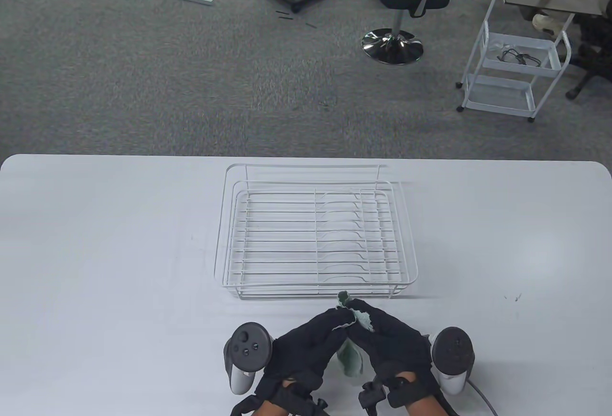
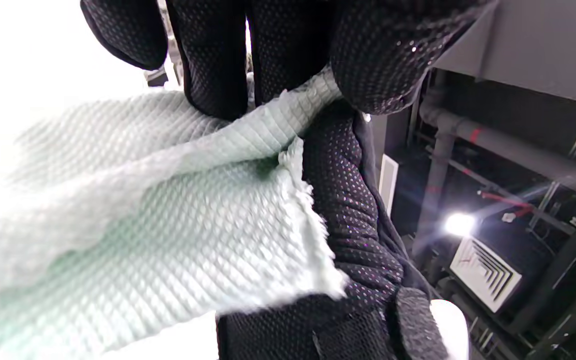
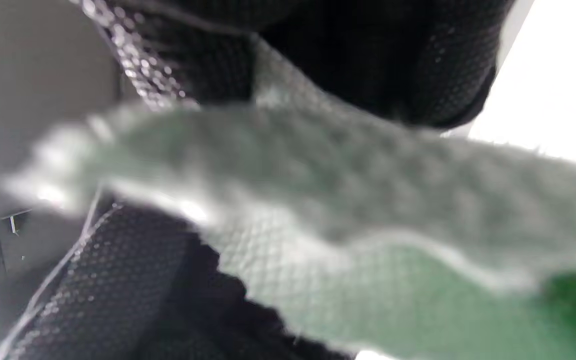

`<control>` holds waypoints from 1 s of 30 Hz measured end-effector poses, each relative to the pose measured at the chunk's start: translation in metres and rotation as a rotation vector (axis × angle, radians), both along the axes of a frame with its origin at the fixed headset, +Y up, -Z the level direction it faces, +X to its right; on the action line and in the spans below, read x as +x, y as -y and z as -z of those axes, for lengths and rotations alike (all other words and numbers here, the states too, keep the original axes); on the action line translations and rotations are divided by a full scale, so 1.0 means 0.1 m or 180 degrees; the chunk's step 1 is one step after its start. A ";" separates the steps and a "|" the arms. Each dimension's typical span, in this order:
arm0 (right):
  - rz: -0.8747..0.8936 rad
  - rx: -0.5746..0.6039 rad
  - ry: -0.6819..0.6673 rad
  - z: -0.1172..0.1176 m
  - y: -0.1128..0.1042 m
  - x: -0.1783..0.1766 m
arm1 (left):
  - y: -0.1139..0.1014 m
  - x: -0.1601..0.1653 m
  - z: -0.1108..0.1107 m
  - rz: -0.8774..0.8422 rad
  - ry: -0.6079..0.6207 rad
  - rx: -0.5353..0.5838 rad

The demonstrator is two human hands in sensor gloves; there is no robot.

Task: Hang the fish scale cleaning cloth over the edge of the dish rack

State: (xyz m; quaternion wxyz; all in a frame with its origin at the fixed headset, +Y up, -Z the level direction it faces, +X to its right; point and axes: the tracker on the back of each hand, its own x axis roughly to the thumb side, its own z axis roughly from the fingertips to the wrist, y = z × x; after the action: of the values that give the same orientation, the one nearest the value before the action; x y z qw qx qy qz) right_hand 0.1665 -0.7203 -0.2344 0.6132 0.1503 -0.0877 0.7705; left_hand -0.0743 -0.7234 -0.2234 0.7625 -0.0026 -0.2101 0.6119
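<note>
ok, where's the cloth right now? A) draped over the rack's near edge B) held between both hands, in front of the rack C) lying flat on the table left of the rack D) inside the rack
B: the pale green cloth is gripped by the left hand and right hand together, just short of the dish rack and not on it.

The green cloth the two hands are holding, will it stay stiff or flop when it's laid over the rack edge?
Probably floppy: the cloth bunches and folds between the left hand and right hand. Its waffled weave and fuzzy edge suggest grip, so it likely won't slide off the dish rack.
</note>
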 end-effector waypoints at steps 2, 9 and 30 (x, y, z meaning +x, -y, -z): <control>-0.0009 0.0083 -0.0026 0.00 -0.03 0.01 | -0.03 -0.02 -0.01 -0.0002 -0.0066 0.0042; 0.0949 -0.0303 -0.0251 0.09 0.07 0.17 | -0.03 -0.14 0.03 -0.0245 -0.0067 0.0031; -0.0028 0.0656 0.0508 -0.01 -0.24 0.50 | -0.37 -0.90 -0.09 0.0459 -0.1183 0.0824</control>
State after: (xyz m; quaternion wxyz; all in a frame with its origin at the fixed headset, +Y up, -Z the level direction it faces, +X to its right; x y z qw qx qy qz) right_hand 0.2170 -0.6959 -0.2331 0.5822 0.1512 -0.2142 0.7696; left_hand -0.1642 -0.6860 -0.2142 0.8238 0.1929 -0.1421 0.5137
